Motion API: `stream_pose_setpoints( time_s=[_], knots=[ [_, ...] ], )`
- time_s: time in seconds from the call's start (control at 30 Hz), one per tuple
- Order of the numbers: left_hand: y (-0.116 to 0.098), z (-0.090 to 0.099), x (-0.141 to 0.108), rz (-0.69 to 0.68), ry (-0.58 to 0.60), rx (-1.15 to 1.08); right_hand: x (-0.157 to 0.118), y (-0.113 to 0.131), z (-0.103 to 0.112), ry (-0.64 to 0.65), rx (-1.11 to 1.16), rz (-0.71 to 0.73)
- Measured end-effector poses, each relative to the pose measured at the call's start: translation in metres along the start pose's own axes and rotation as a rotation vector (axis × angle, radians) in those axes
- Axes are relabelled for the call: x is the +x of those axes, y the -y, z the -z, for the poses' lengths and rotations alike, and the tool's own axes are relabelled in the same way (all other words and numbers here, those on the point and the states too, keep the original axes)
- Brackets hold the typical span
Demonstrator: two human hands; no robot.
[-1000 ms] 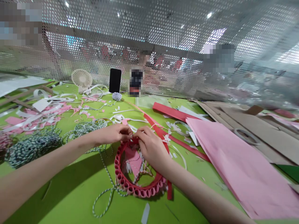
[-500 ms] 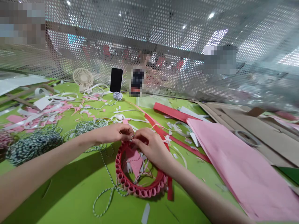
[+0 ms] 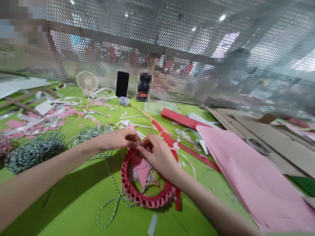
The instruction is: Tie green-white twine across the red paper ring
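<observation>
A red paper ring [image 3: 147,199], edged with small pink paper loops, lies on the green table. Both hands meet at its far rim. My left hand [image 3: 129,137] is closed there, thumb and fingers pinched together. My right hand [image 3: 158,152] is closed too, its fingertips against those of the left. What lies between the fingertips is too small and covered to make out; it may be the rim or a bit of string. Inside the ring are a pink paper piece [image 3: 142,175] and twisted string. A green-and-white cord [image 3: 115,206] loops out to the left of the ring.
Bundles of green-and-white cord [image 3: 34,152] lie left, with paper scraps [image 3: 59,114] behind. A small fan [image 3: 87,82] and a phone [image 3: 122,84] stand at the back before a perforated screen [image 3: 103,49]. Pink sheets [image 3: 246,164], cardboard [image 3: 275,137] and a tape roll [image 3: 259,146] lie right.
Little differs. The fingers of my right hand have shifted slightly at the ring's far rim, and the view has moved a touch. Both hands stay pinched in the same place.
</observation>
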State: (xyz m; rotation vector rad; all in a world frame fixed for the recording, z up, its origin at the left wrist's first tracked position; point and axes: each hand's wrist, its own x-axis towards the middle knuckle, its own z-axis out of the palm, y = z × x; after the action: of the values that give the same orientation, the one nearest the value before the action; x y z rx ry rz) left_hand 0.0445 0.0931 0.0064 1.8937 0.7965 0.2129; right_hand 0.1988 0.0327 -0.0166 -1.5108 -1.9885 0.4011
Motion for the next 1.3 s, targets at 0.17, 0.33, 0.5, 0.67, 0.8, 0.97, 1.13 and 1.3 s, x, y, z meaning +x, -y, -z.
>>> stream_pose_setpoints(
  time_s=[0.17, 0.33, 0.5, 0.67, 0.8, 0.97, 1.13, 1.3],
  knots=[
    [0.002, -0.003, 0.0, 0.041, -0.072, -0.056, 0.0, -0.001, -0.001, 0.002, 0.006, -0.019],
    [0.004, -0.006, 0.001, 0.057, -0.144, -0.054, 0.002, 0.001, 0.0, 0.035, -0.029, 0.034],
    [-0.001, -0.008, 0.002, 0.078, -0.188, -0.02, 0.001, 0.001, -0.001, 0.022, -0.059, 0.027],
    [-0.003, -0.008, 0.003, 0.094, -0.201, 0.033, 0.001, 0.0, -0.003, 0.015, -0.147, 0.068],
    [-0.002, -0.009, 0.003, 0.085, -0.205, 0.056, 0.0, 0.003, -0.005, 0.025, -0.235, 0.096],
    [-0.001, -0.01, 0.003, 0.084, -0.223, 0.073, 0.0, 0.006, -0.008, 0.025, -0.434, 0.106],
    [0.003, -0.011, 0.003, 0.073, -0.236, 0.084, -0.001, 0.004, -0.009, 0.023, -0.476, 0.113],
    [0.01, -0.009, 0.006, 0.027, -0.246, 0.128, -0.002, 0.003, -0.01, 0.015, -0.486, 0.105]
  ],
)
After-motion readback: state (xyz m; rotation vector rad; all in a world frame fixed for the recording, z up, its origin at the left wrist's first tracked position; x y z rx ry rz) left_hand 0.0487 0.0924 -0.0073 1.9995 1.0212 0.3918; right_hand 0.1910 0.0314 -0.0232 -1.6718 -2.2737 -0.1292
